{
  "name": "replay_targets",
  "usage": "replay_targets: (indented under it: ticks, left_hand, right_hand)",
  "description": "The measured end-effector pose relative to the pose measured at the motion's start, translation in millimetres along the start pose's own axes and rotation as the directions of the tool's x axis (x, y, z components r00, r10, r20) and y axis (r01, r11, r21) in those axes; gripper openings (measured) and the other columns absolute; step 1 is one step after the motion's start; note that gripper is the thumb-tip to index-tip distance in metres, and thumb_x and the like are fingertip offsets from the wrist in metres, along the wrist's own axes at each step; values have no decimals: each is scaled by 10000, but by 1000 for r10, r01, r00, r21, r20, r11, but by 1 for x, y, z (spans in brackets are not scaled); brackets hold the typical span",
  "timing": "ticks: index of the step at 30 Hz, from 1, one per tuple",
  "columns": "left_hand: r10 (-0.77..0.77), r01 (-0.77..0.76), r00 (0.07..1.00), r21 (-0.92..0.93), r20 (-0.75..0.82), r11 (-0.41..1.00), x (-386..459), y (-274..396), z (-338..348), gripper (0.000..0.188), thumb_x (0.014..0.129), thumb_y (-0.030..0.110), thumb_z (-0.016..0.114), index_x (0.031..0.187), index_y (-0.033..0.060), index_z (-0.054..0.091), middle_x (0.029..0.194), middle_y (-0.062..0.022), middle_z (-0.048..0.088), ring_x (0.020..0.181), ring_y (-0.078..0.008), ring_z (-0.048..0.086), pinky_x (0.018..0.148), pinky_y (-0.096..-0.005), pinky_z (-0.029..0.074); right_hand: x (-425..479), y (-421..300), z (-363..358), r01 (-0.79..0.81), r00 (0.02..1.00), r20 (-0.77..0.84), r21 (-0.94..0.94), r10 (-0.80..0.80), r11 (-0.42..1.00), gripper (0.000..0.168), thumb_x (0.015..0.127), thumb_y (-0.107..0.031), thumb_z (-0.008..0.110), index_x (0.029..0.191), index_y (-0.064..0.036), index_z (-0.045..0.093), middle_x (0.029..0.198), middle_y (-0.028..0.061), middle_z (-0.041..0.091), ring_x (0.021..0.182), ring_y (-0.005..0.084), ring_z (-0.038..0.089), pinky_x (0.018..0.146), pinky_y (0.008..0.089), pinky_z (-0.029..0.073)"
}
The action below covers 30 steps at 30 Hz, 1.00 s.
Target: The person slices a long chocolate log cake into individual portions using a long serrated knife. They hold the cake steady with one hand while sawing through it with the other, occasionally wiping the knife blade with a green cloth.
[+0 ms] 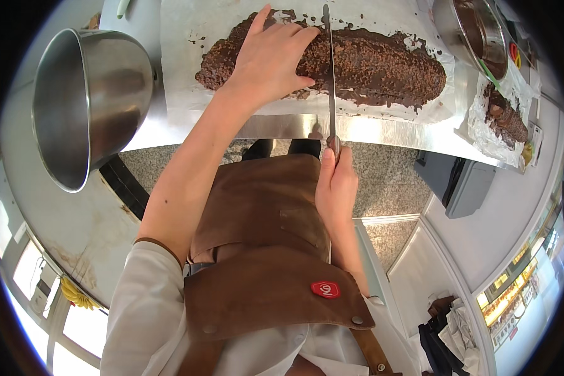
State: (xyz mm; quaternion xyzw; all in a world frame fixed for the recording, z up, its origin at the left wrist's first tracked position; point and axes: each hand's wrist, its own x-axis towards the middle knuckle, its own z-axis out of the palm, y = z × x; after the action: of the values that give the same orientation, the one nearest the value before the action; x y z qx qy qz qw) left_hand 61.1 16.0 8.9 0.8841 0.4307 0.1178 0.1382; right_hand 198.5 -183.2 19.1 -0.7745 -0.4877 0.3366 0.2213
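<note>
A long chocolate-coated cake roll [380, 66] with a rough, crumbly surface lies on white parchment paper [183, 101] across a metal worktable. My left hand [277, 58] rests over the roll left of its middle, fingers spread and palm down. In my right hand [338, 181] is the handle of a long knife [331, 80]. Its narrow blade points away from me and crosses the roll just right of my left fingers. Whether the edge has entered the coating, I cannot tell. Chocolate smears and crumbs surround the roll.
A large steel mixing bowl [117, 89] stands at the left. Upper right, another steel bowl [474, 28] holds melted chocolate, with a green-edged utensil [489, 73] at its rim. Below it, a smaller chocolate-coated piece [507, 117] sits on crumpled paper. The table's metal front edge [385, 129] faces me.
</note>
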Motion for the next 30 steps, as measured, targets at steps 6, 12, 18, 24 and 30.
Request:
replay_targets:
  ticks: [6,12,18,24,30]
  left_hand:
    - [-68,69,996,10,-49,998,0,10,6,767,609,375,885,1228,30,591,1046,-132,644,1067,-293,625,1193,-496,241]
    - [-100,101,994,10,-33,995,-1,10,11,757,634,366,891,1271,80,599,1089,-81,662,1119,-247,618,1212,-499,212]
    - [-81,81,996,8,-30,997,0,11,8,758,627,379,889,1248,54,599,1076,-112,652,1104,-265,615,1201,-503,227]
    - [-100,101,990,9,-97,995,-4,8,21,772,614,363,914,1270,97,604,1095,-57,665,1120,-219,620,1218,-499,206]
    - [-99,101,990,9,-98,995,-3,9,22,771,616,356,913,1274,102,603,1107,-58,661,1123,-218,620,1222,-495,198]
  right_hand:
    - [17,0,4,-41,998,40,-29,42,999,280,1049,-284,469,1036,-5,493,730,287,630,637,512,604,574,592,456]
    - [-4,3,-1,-42,999,30,29,41,999,280,1050,-278,467,1040,1,494,738,290,632,656,504,612,583,585,460]
    - [18,-3,4,-83,994,65,-45,86,996,271,1045,-278,475,1084,-11,508,767,270,650,676,502,622,598,584,472]
    - [-4,6,4,-37,999,14,0,37,999,270,1042,-290,483,1030,-20,495,749,284,644,662,502,624,608,584,478]
    - [7,3,6,-99,993,59,-87,104,991,257,1041,-279,491,1054,-23,504,741,268,649,659,496,630,612,572,489]
